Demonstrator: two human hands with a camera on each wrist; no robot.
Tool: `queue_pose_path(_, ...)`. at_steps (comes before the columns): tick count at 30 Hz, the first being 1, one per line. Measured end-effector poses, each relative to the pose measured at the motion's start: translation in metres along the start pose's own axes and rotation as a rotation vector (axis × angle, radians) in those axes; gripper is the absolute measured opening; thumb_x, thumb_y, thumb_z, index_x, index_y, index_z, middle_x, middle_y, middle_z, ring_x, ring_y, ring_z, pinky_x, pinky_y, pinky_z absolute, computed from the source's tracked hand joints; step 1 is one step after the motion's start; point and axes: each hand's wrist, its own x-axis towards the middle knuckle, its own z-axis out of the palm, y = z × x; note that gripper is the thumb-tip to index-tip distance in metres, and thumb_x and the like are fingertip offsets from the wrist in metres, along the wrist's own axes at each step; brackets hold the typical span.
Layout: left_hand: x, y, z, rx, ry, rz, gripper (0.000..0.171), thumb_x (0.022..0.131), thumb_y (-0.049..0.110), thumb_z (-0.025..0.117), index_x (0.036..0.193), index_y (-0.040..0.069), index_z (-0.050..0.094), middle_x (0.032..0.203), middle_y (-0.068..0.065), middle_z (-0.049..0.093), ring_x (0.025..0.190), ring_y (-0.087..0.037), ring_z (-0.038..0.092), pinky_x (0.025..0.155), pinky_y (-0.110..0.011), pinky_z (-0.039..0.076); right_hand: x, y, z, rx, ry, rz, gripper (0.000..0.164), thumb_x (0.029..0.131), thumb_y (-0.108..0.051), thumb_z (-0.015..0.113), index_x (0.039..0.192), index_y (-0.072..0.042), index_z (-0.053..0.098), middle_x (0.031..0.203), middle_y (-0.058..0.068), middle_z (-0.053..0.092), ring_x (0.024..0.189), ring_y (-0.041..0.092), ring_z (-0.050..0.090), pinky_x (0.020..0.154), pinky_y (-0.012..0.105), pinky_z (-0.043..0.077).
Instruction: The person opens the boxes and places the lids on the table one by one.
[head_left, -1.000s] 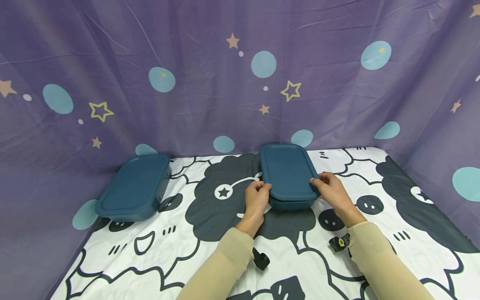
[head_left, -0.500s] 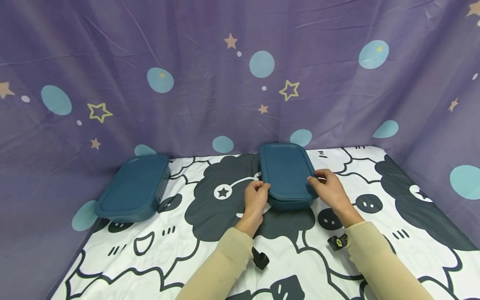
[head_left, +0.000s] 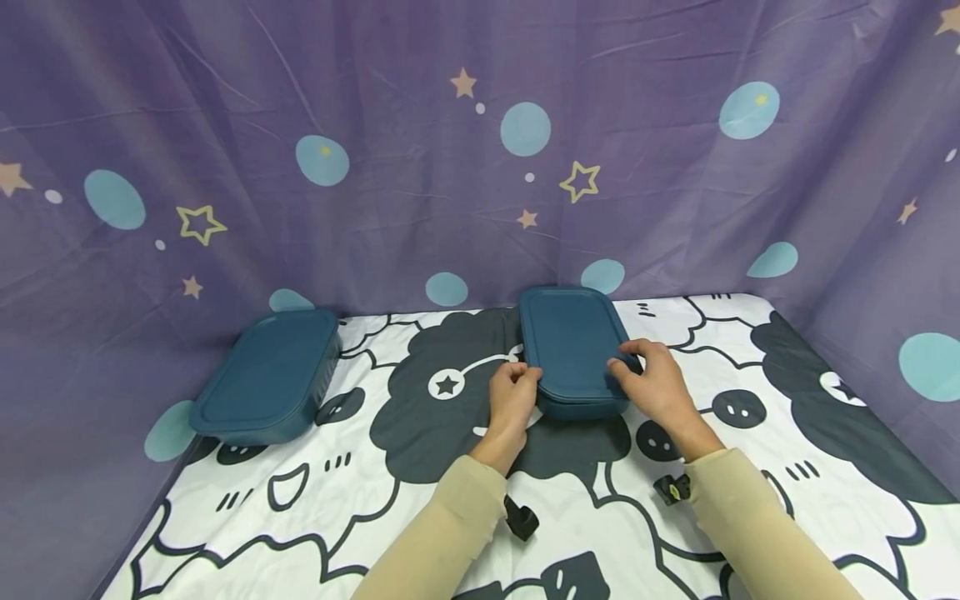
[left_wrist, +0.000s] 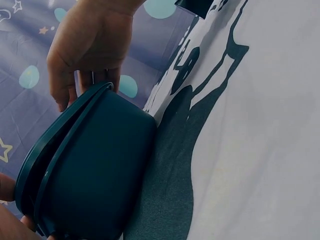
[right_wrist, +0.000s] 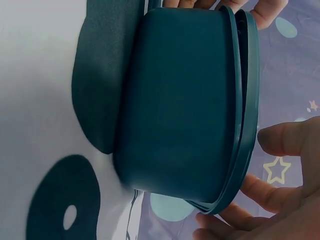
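A dark blue lidded food container (head_left: 581, 411) stands on the cloth in front of me. Its lid (head_left: 573, 337) sits over it, with a narrow gap between lid and rim along the near end in both wrist views. My left hand (head_left: 513, 408) holds the container's left near corner, thumb on the lid and fingers against the wall. At the right near corner my right hand (head_left: 660, 392) pinches the lid's edge, thumb at its top and fingers curled at the rim. In the right wrist view, the right hand (right_wrist: 290, 195) shows its fingers spread along that edge. The container's inside is hidden.
A second, larger dark blue container (head_left: 270, 375) with its lid on stands at the table's left edge. A patterned white cloth (head_left: 360, 517) covers the table. Behind hangs a purple curtain (head_left: 420, 208). Black wrist cameras (head_left: 521, 518) hang below the sleeves.
My right hand has shifted slightly left along the container's corner, its thumb moving further onto the lid. My left hand and both containers stay where they were.
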Motion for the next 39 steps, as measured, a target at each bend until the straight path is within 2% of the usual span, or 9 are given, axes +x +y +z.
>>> queue_pose_path(7,-0.001,0.001,0.000,0.002,-0.001,-0.005,0.013,0.080,0.014,0.063,0.088,0.004,0.062,0.087,-0.006,0.056,0.085,-0.021,0.052,0.075,-0.033,0.043,-0.002,-0.002,0.004,-0.026,0.030,-0.072,0.030,0.090,-0.017,0.061,0.112,0.003,0.063,0.119,0.024,0.054,0.117,0.040,0.047,0.099,0.053,0.035)
queue_pose_path(16,-0.001,-0.001,0.001,0.002,-0.005,-0.017,0.014,0.081,0.014,0.063,0.090,0.004,0.062,0.088,-0.005,0.056,0.085,-0.020,0.052,0.075,-0.032,0.043,-0.005,-0.004,0.008,-0.033,0.160,-0.235,0.013,0.085,-0.008,0.067,0.096,-0.001,0.069,0.103,0.017,0.062,0.102,0.034,0.056,0.090,0.049,0.042)
queue_pose_path(26,-0.001,0.000,-0.001,0.002,-0.009,-0.010,0.015,0.081,0.014,0.063,0.090,0.003,0.062,0.089,-0.007,0.056,0.086,-0.021,0.052,0.076,-0.033,0.043,-0.012,-0.015,0.011,-0.081,0.132,-0.312,0.015,0.085,-0.010,0.069,0.098,-0.002,0.069,0.103,0.014,0.062,0.098,0.034,0.058,0.085,0.051,0.044)
queue_pose_path(39,0.000,-0.002,-0.001,-0.001,-0.006,-0.005,0.014,0.080,0.014,0.064,0.089,0.003,0.062,0.088,-0.006,0.056,0.084,-0.020,0.052,0.073,-0.032,0.043,-0.018,-0.024,0.016,-0.208,0.128,-0.445,0.015,0.081,-0.014,0.074,0.094,-0.008,0.069,0.093,0.004,0.062,0.090,0.025,0.057,0.076,0.044,0.048)
